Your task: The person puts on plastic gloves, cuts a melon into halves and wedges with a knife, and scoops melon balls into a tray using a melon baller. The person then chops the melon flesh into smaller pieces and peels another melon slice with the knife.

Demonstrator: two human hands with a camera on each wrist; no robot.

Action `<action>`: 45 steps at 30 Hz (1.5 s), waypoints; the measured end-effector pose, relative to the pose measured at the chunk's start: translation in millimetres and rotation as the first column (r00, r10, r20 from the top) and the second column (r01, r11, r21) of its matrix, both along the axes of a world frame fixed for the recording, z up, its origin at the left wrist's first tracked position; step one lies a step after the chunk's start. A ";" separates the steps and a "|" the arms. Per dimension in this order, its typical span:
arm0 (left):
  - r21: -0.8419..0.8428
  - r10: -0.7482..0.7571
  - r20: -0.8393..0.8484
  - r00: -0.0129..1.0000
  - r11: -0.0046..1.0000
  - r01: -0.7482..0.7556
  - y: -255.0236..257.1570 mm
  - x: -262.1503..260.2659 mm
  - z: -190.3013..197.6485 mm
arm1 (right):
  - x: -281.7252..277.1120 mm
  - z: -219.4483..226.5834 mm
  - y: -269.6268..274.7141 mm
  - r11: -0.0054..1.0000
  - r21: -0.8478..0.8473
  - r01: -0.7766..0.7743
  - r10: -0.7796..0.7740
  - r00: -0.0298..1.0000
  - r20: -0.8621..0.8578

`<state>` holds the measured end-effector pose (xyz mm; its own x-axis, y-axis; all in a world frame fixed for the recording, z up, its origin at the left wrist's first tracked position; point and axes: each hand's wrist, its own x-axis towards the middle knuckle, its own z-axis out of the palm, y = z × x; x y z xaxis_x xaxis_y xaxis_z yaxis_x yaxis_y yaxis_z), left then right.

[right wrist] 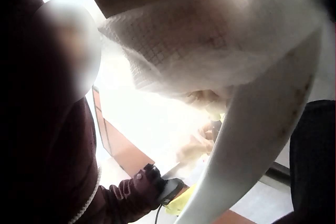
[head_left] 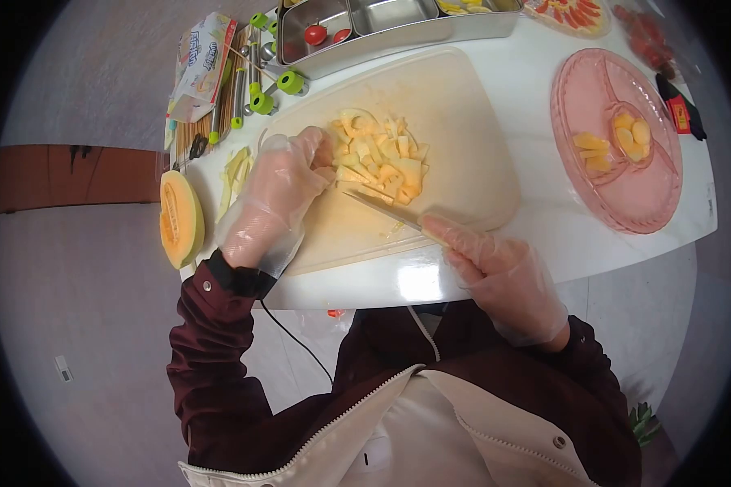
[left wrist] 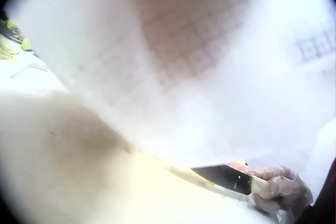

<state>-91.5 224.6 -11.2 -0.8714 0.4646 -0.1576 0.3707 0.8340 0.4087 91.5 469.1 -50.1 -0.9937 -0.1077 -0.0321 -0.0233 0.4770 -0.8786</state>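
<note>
Cut orange melon pieces (head_left: 374,154) lie heaped on a pale cutting board (head_left: 471,154). My gloved left hand (head_left: 280,191) is at the heap's left side, its fingers curled down at the end of a melon strip (head_left: 369,190). In my gloved right hand (head_left: 508,280) is the handle of a knife (head_left: 386,209), whose blade points left beside that strip. The left wrist view also shows the knife (left wrist: 226,176) and the right hand (left wrist: 283,190); glove plastic covers much of it. Glove and board hide the right hand's fingertips in the right wrist view.
Half a melon (head_left: 182,219) and pale peel strips (head_left: 234,174) lie left. Green-capped tools (head_left: 261,102) and a packet (head_left: 203,65) stand behind them. A metal tray (head_left: 398,40) is at the back, a divided pink plate (head_left: 646,199) with fruit at right.
</note>
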 end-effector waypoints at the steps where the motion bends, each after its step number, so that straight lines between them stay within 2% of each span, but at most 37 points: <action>1: -0.017 -0.004 -0.010 1.000 1.000 0.003 1.3 -0.6 -1.5 | -0.8 2.7 -0.9 1.000 0.002 0.015 -0.015 0.999 0.037; 6: -0.013 -0.022 -0.020 1.000 1.000 0.021 -5.3 -7.8 -10.5 | -1.5 0.6 -1.3 0.999 0.026 0.038 -0.040 0.995 0.088; 8: 0.055 -0.147 -0.070 0.987 0.987 0.151 -7.9 -8.1 -13.5 | -1.9 -2.5 0.6 1.000 0.020 0.016 -0.016 0.999 0.038; 9: 0.056 -0.146 -0.069 0.987 0.987 0.150 -9.4 -8.9 -16.9 | -2.4 -3.3 0.7 1.000 0.020 0.014 -0.015 0.999 0.040; 11: -0.010 -0.177 -0.164 0.970 0.984 0.178 -10.6 -9.9 -22.8 | -3.1 -5.1 0.6 1.000 0.014 0.023 -0.023 1.000 0.007; 14: -0.043 -0.214 -0.201 0.956 0.977 0.209 -4.9 -7.4 -18.1 | -3.5 -7.5 0.3 0.999 -0.025 0.037 -0.037 0.999 -0.018; 18: 0.003 -0.227 -0.243 0.943 0.972 0.235 -5.7 -3.7 -21.6 | -5.4 2.2 -0.4 0.999 -0.008 0.049 -0.048 0.997 0.061; 20: -0.173 -0.209 -0.322 0.923 0.972 0.160 -4.1 2.4 -19.8 | -5.8 2.9 0.3 0.999 -0.014 0.042 -0.040 0.995 0.094; 21: -0.173 -0.210 -0.320 0.924 0.972 0.161 -3.8 2.0 -20.3 | -5.1 0.8 1.1 0.999 -0.013 0.043 -0.041 0.994 0.096; 23: -0.037 -0.081 -0.139 0.987 0.996 0.077 -5.6 0.0 -20.3 | -4.0 -8.1 1.3 0.999 -0.026 0.021 -0.022 1.000 -0.007; 24: -0.034 -0.082 -0.142 0.986 0.996 0.078 -7.7 1.6 -18.3 | -3.1 -12.6 -1.1 0.999 -0.023 0.023 -0.023 1.000 -0.010; 26: -0.069 -0.211 -0.231 0.950 0.977 0.201 -2.8 2.8 -15.8 | -1.0 -17.9 0.9 1.000 0.010 0.010 -0.009 0.993 -0.118; 28: -0.129 -0.155 -0.194 0.969 0.983 0.132 -0.2 2.9 -17.1 | -0.3 -10.0 4.1 0.997 0.070 -0.019 0.019 1.000 0.010; 29: -0.115 -0.152 -0.215 0.965 0.985 0.129 -1.5 2.1 -20.0 | -0.9 -5.3 6.4 1.000 -0.012 -0.020 0.021 0.998 0.052; 30: -0.097 -0.165 -0.222 0.961 0.984 0.147 0.4 3.9 -21.3 | -1.4 -2.0 7.2 1.000 0.007 -0.002 0.001 0.999 0.048; 32: -0.117 -0.045 -0.242 0.969 0.993 0.017 2.5 8.5 -21.9 | -1.8 1.7 6.0 1.000 0.006 -0.017 0.017 0.996 0.092; 35: -0.135 -0.062 -0.318 0.946 0.991 0.020 1.9 7.8 -26.2 | -2.8 12.0 4.2 0.999 -0.045 0.019 -0.011 0.987 0.157; 37: -0.112 -0.070 -0.362 0.930 0.993 0.032 0.0 5.6 -22.2 | -2.8 13.2 2.3 1.000 -0.006 0.014 -0.012 0.984 0.177; 38: 0.039 0.071 -0.176 0.982 0.997 -0.065 -0.6 4.2 -9.8 | -2.1 12.3 2.1 1.000 0.021 0.009 -0.013 0.981 0.195; 39: 0.163 0.191 0.034 0.981 0.967 -0.194 -2.9 4.2 -0.5 | -0.2 9.0 1.9 1.000 0.027 -0.003 -0.003 0.980 0.198; 40: 0.160 0.215 0.038 0.976 0.963 -0.218 -8.5 5.9 3.7 | 1.6 4.3 1.2 0.999 0.002 0.037 -0.037 0.990 0.136; 41: 0.253 0.220 0.190 0.957 0.931 -0.264 -19.8 9.4 7.5 | 2.9 -0.4 -2.3 0.997 -0.038 0.062 -0.058 0.995 0.080; 42: 0.329 0.218 0.339 0.915 0.884 -0.332 -35.8 15.7 13.0 | 3.0 -4.9 -5.3 0.998 -0.060 0.015 -0.009 0.995 0.095; 43: 0.267 0.166 0.360 0.918 0.925 -0.272 -42.5 24.8 22.4 | 1.2 -11.3 -6.7 0.999 -0.031 0.027 -0.027 1.000 0.000; 44: 0.241 0.228 0.371 0.900 0.913 -0.331 -50.2 33.0 18.2 | -1.2 -19.1 -4.7 0.999 -0.002 0.039 -0.039 0.994 -0.103; 45: 0.199 0.122 0.384 0.915 0.957 -0.211 -61.4 39.4 12.6 | -0.7 -18.0 -7.5 1.000 -0.021 -0.011 0.009 0.997 -0.075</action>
